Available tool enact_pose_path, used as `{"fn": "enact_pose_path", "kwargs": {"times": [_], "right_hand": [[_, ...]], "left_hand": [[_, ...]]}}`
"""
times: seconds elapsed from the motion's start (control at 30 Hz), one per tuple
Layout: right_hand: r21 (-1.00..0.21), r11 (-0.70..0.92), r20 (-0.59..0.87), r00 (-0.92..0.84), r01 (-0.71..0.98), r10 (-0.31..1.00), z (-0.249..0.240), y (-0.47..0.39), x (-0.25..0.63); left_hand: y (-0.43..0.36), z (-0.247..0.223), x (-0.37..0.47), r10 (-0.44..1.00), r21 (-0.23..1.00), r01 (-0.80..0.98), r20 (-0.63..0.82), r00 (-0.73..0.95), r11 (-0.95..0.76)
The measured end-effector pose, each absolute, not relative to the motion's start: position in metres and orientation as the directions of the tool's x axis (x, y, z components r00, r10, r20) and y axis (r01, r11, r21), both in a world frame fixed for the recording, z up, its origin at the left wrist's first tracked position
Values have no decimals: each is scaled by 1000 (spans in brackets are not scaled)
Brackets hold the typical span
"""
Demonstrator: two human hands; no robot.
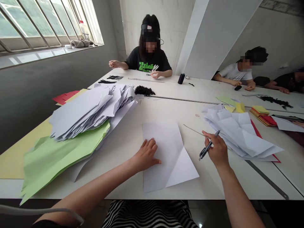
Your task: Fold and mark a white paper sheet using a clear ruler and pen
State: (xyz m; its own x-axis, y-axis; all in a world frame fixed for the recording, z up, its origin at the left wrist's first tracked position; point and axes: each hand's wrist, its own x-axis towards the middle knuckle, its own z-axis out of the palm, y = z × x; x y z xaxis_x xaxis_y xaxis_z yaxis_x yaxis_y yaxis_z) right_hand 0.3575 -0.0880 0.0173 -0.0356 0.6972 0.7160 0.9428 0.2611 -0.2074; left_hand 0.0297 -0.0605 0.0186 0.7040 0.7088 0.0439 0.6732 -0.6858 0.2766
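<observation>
A white sheet of paper point(163, 148) lies before me on the white table, with a crease running across its lower right part. On its left half rests my left hand point(148, 155), fingers loosely bent and the thumb apart, pressing on the paper without gripping anything. To the right of the sheet, my right hand point(216, 148) is closed on a grey pen point(206, 150), held slantwise above the table. A thin dark stick or strip point(193, 129) reaches leftward from its fingertips, pointing past the sheet's top right corner; its other end is hidden by the fingers.
To the left, a thick stack of white paper point(80, 110) lies on green sheets point(64, 152). Folded white sheets point(239, 129) and a long metal ruler point(266, 179) lie right. Black cord point(144, 91) sits ahead. A person point(149, 57) works opposite; others sit farther right.
</observation>
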Motion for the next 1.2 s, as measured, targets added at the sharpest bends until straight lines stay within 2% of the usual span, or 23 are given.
{"fn": "enact_pose_path", "kwargs": {"times": [0.1, 0.2, 0.37, 0.5, 0.6, 0.87, 1.07, 1.2], "right_hand": [[-176, 301, 695, -98, 937, 713, 21, -87, 355], [-150, 314, 661, -141, 938, 737, 24, -83, 354], [-134, 422, 577, -276, 897, 769, 23, -81, 343], [-124, 498, 493, -382, 859, 782, 11, -81, 320], [-94, 521, 445, -432, 848, 784, -1, -79, 303], [-113, 505, 417, -421, 855, 806, -23, -74, 285], [-122, 537, 366, -465, 835, 806, -21, -68, 280], [-179, 568, 360, -484, 803, 798, -15, -64, 271]], "left_hand": [[-48, 17, 21, 568, 275, 543, 12, 823, -793], [-35, 23, 6, 531, 276, 523, -51, 846, -807], [-24, 38, -17, 612, 336, 616, -132, 779, -712], [-37, 36, -22, 639, 280, 657, -166, 751, -699], [-50, 33, -19, 662, 244, 672, -135, 737, -699], [-43, 45, -5, 675, 324, 671, -120, 728, -667], [-40, 36, -15, 641, 221, 655, -143, 754, -722], [-42, 46, 2, 730, 175, 771, -250, 636, -612]]}}
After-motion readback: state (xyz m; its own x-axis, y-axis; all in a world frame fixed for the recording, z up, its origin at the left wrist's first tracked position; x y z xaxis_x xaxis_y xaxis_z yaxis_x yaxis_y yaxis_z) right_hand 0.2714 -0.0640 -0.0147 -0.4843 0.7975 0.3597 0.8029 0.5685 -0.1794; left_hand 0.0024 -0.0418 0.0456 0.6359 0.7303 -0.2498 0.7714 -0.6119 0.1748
